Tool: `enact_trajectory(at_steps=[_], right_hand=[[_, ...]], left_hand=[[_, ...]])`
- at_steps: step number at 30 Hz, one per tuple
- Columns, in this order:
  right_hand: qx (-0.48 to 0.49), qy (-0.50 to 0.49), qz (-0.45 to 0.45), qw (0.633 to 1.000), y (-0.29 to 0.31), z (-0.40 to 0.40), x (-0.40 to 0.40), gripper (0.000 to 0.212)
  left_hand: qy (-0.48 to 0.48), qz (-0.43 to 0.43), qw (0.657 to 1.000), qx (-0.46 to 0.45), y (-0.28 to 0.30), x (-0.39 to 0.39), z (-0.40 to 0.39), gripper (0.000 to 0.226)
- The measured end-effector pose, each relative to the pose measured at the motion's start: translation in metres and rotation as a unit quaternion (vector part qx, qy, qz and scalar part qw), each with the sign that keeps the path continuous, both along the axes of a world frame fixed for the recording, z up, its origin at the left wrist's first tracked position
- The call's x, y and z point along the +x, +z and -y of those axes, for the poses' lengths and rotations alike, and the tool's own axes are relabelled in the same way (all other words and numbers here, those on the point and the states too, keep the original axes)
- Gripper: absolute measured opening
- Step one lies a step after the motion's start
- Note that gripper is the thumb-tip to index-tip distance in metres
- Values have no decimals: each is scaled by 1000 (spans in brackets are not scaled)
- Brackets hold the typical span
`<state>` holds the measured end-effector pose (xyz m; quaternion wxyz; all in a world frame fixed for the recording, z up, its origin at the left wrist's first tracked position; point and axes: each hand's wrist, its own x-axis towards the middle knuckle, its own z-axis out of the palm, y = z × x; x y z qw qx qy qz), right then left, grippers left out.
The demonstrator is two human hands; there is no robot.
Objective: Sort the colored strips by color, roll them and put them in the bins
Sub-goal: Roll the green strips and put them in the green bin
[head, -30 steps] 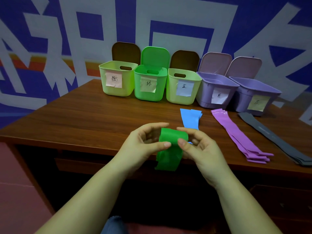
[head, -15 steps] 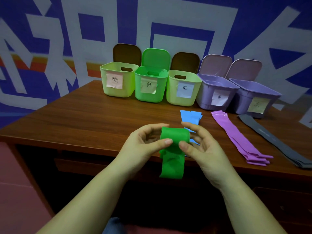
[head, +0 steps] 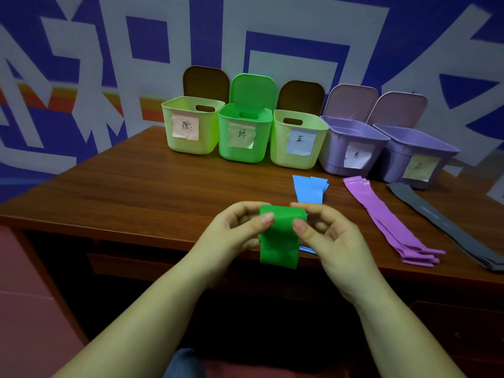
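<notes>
left hand (head: pixel 231 236), right hand (head: pixel 330 241) pinch green strip (head: pixel 281 236) | green bin (head: pixel 245 132) open

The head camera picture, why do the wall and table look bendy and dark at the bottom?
Head view: wide-angle lens bows the brown wooden table edge and wall stripes; light falls on top, so the space under the table sits in shadow; the green rubbery strip stays sharp.

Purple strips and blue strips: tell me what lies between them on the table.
Head view: only bare wooden table lies between the blue strips and the purple strips; the two piles are apart.
</notes>
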<state>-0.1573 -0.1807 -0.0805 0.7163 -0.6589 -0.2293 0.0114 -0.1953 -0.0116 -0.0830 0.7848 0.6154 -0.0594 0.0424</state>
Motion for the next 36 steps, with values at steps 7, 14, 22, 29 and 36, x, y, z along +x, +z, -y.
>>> enact_trajectory(at_steps=[7, 14, 22, 29, 36], right_hand=[[-8, 11, 19, 1000, -5, 3, 1, 36], [-29, 2, -34, 999, -8, -1, 4, 40], [-10, 1, 11, 1000, -9, -1, 0, 39], [-35, 27, 64, 997, -10, 2, -2, 42], [-38, 8, -5, 999, -2, 1, -4, 42]], left_hand=[[8, -29, 1000, -8, 3, -3, 2, 48], [1, -5, 1000, 5, 1, -3, 1, 50], [-21, -33, 999, -35, 5, -6, 0, 50], [9, -61, 998, -23, 9, -6, 7, 33], [21, -6, 999, 33, 11, -12, 5, 39]])
